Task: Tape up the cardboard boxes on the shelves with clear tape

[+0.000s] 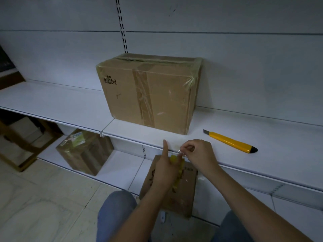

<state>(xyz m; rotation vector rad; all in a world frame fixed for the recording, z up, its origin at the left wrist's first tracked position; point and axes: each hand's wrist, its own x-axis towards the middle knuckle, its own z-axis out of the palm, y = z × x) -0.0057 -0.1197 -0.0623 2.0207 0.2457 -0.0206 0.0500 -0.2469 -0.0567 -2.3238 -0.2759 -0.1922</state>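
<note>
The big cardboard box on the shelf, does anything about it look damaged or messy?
Yes. The cardboard box has a dark gap along its top seam despite the tape, and the clear tape down its front is wrinkled and bunched at the right corner. A yellow utility knife lies loose on the shelf beside it.

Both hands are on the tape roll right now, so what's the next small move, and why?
Probably pull the tape end free. The left hand holds the yellow tape roll at the shelf edge, the right hand pinches at its loose end, and no length is drawn out yet. The big box above already looks wrapped.
</note>
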